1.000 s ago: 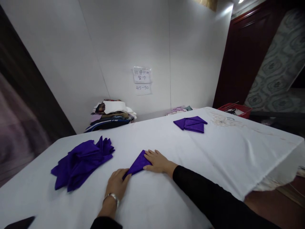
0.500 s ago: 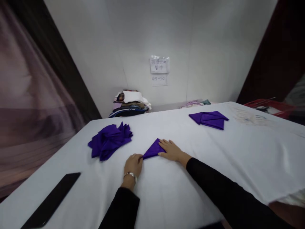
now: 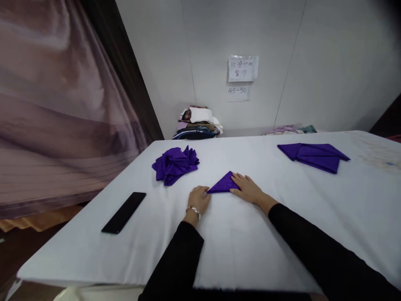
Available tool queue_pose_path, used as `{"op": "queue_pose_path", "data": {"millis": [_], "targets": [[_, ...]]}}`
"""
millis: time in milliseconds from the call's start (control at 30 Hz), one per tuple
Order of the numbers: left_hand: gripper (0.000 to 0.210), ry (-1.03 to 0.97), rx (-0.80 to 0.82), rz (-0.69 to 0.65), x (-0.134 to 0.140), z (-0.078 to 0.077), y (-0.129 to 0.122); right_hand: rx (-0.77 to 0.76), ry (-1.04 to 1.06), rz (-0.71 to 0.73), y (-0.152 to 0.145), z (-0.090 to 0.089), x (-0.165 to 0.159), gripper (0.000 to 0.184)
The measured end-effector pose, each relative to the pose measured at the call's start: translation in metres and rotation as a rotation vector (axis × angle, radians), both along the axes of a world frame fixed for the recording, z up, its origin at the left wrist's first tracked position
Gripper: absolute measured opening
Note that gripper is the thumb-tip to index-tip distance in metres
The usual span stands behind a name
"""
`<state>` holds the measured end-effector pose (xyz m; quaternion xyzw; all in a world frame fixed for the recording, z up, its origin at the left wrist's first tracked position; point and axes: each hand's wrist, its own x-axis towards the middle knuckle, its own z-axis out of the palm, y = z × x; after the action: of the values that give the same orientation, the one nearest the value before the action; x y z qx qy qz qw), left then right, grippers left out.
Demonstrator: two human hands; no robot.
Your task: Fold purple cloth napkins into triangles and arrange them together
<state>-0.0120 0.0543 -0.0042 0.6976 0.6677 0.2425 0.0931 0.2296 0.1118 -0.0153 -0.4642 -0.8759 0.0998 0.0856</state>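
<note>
A purple cloth napkin (image 3: 223,184), folded into a small triangle, lies on the white-covered table in front of me. My left hand (image 3: 199,200), with a bracelet at the wrist, has its fingers closed at the triangle's left corner; the fingertips are partly hidden. Flat across the right part of the same napkin rests my right hand (image 3: 247,188), its fingers stretched out and covering that side. A loose bunch of purple napkins (image 3: 175,164) sits beyond my left hand. Farther back on the right lies another folded purple napkin (image 3: 318,156) with a pointed left end.
On the left of the white tablecloth (image 3: 150,251) lies a flat black phone-like slab (image 3: 124,212). Stacked fabrics (image 3: 199,123) stand behind the table's far edge, below handwritten paper signs (image 3: 241,69) on the wall. A pinkish curtain (image 3: 62,113) hangs at the left.
The camera view has shifted, so everything sits farther right in the picture. Both hands stay at the triangular napkin, the left at its corner and the right flat on it.
</note>
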Motion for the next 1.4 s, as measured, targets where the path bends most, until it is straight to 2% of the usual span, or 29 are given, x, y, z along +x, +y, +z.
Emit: {"op": "queue_pose_path", "data": {"millis": [200,533,867,1400], "targets": [[0.015,0.004,-0.011,0.043,0.0071,0.0025,0.0043,0.026,-0.017,0.002,0.0016,-0.0044,0.0003,0.073],[0.014,0.007,-0.022,0.07,0.0075,0.0065,-0.0006,0.03,-0.034,0.002,0.0001,-0.0024,0.0008,0.074],[0.015,-0.014,-0.017,0.014,0.0055,0.0014,0.0,0.051,-0.032,0.0,0.0007,-0.0046,0.0013,0.073],[0.014,0.001,-0.056,0.07,0.0107,0.0026,0.002,0.048,-0.043,-0.006,0.0009,-0.0062,0.0021,0.073]]}}
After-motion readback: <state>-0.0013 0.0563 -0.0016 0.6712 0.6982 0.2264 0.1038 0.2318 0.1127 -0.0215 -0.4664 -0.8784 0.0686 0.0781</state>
